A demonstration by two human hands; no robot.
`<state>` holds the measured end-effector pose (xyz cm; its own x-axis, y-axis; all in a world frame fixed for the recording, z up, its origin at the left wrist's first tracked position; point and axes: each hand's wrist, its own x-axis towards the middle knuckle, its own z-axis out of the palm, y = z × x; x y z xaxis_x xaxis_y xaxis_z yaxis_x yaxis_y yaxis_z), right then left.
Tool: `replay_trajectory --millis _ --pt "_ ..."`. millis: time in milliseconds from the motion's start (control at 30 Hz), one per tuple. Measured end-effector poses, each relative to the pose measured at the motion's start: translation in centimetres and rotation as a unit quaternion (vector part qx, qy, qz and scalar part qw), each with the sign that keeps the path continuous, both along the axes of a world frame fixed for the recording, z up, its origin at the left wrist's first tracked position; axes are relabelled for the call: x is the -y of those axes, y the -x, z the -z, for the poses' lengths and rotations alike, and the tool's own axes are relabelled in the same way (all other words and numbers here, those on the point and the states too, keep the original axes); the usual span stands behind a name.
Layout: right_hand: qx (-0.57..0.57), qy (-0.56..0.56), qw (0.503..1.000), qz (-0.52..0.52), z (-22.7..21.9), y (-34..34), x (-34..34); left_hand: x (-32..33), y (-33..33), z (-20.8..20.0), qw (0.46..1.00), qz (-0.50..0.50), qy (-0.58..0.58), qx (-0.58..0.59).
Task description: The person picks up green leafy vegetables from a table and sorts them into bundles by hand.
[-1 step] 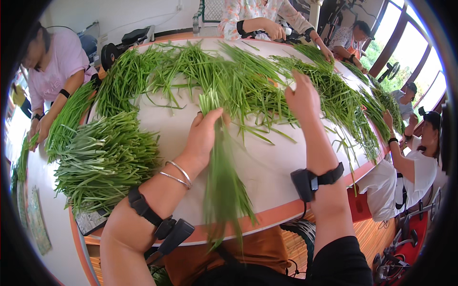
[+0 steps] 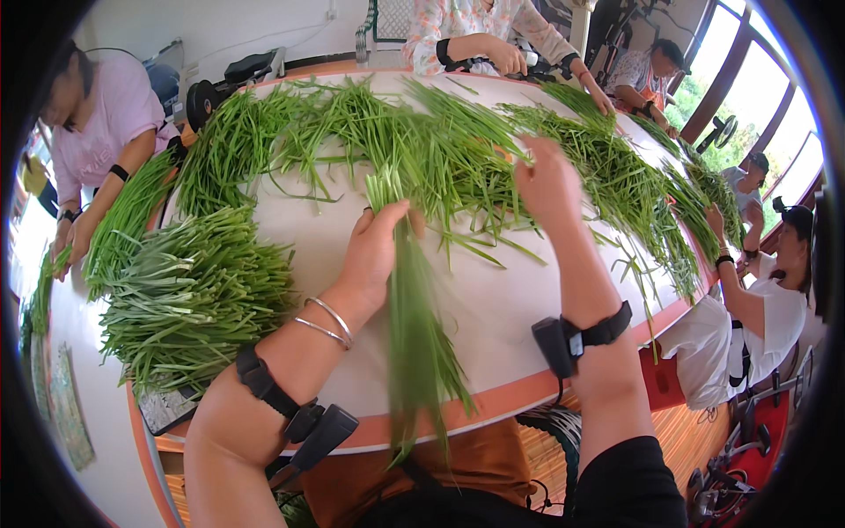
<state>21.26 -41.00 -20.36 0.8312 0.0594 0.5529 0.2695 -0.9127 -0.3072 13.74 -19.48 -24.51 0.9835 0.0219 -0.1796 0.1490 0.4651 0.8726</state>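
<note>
My left hand (image 2: 374, 251) is closed around a bunch of garlic chives (image 2: 414, 326). Their pale cut ends stick up above the thumb, while the long leaves hang over the table's front edge, smeared by motion at the tips. To the right, my right hand (image 2: 550, 180) is raised over the table with curled fingers; whether anything is in them is hidden. Just beyond it lie loose chives (image 2: 607, 167), spread in a broad band along the far side. A thick stack of chives (image 2: 198, 299) sits left of my left forearm, stem ends bundled together.
The white table (image 2: 493, 308) has a pink-orange rim. At the left, a person (image 2: 106, 132) in a pink top handles chives. Another person (image 2: 484, 44) in a floral shirt stands across the table. More people sit along the right, including one in white (image 2: 766, 308).
My right hand has shifted slightly left and down. The hanging leaves of the bunch have swung a little to the right. My left hand keeps its place.
</note>
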Motion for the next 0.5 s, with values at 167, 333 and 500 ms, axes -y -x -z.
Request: replay_trajectory --millis 167,333,500 --pt "-0.134 -0.087 0.961 -0.225 2.5 1.0 -4.4 0.0 0.0 0.2 0.995 0.046 0.089 0.025" --pt "-0.169 -0.06 0.957 -0.23 3.6 0.0 -3.8 0.4 0.3 -0.4 0.995 0.068 0.064 0.038" --pt "-0.209 -0.085 0.945 -0.235 2.9 0.6 -4.7 0.0 0.2 -0.1 0.995 0.082 0.024 0.058"
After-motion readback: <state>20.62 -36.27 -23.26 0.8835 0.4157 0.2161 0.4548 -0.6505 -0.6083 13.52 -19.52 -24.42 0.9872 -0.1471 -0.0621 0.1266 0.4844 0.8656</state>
